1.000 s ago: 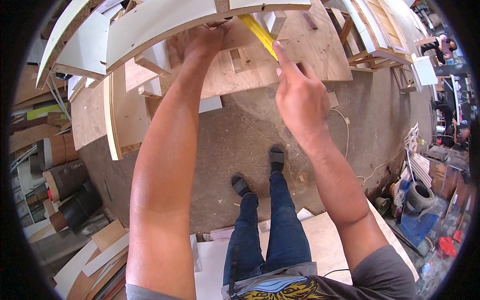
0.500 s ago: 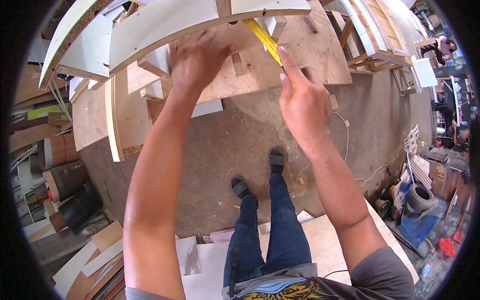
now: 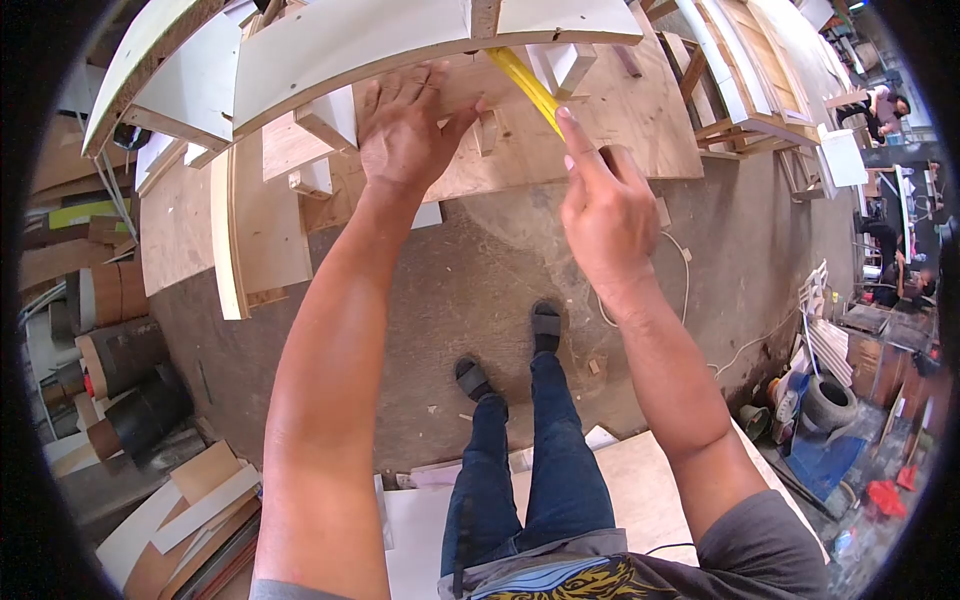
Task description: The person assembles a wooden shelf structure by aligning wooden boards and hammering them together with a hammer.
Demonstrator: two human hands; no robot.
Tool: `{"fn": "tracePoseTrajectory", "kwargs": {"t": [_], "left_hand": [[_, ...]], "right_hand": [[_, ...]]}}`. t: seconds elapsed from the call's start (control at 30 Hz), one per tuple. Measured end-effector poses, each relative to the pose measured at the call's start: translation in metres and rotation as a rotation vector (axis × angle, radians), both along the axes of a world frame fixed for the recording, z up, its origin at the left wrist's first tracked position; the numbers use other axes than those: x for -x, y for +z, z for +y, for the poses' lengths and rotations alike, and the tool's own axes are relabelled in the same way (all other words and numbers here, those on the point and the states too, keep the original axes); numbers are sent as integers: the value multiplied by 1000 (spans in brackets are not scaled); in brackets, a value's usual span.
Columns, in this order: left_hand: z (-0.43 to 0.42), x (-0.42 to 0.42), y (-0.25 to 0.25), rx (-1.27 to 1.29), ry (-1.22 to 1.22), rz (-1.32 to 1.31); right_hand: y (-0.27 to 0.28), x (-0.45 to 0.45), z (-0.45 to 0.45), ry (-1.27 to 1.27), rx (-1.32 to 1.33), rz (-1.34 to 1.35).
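Note:
My right hand (image 3: 612,205) is closed around the lower end of a narrow yellow tool (image 3: 525,80), with the index finger stretched along it. The tool's upper end goes out of sight behind the edge of a white-faced wooden board (image 3: 350,45), so its kind is not clear. My left hand (image 3: 405,130) lies with fingers spread on a plywood panel (image 3: 640,130), just below that board. A small wood block (image 3: 486,132) sits between my hands. White-faced blocks (image 3: 328,118) stand left of my left hand, and another white-faced block (image 3: 565,68) is right of the tool.
A wooden frame (image 3: 760,100) stands at the upper right. Offcuts (image 3: 195,510) pile up at the lower left. Behind my legs lies a pale board (image 3: 650,480). A cable (image 3: 688,275) trails across the floor. On the far right are a tyre (image 3: 828,402) and a person (image 3: 885,112).
My left hand, blurred before, now rests spread slightly further right. The yellow tool and my right hand have shifted only a little. The whole view has moved slightly.

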State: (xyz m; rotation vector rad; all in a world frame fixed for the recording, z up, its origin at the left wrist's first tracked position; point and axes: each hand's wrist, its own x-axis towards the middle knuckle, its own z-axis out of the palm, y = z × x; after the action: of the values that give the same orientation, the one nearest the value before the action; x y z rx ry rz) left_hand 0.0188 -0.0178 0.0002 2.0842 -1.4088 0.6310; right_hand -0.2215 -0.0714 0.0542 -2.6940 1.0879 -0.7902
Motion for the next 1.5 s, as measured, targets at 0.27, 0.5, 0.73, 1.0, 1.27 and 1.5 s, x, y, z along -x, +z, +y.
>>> {"fn": "tracePoseTrajectory", "kwargs": {"t": [0.27, 0.5, 0.73, 1.0, 1.27, 1.5], "left_hand": [[2, -1, -1, 16, -13, -28], [2, 0, 0, 0, -9, -24], [1, 0, 0, -15, 16, -67], [2, 2, 3, 5, -22, -39], [2, 0, 4, 14, -61, 40], [3, -1, -1, 2, -27, 24]], "right_hand": [[-14, 2, -4, 8, 34, -48], [-18, 2, -5, 7, 9, -26], [-19, 3, -6, 1, -16, -15], [-18, 2, -5, -8, -27, -35], [-18, 1, -4, -14, -3, -57], [-6, -4, 0, -36, -73, -42]]}}
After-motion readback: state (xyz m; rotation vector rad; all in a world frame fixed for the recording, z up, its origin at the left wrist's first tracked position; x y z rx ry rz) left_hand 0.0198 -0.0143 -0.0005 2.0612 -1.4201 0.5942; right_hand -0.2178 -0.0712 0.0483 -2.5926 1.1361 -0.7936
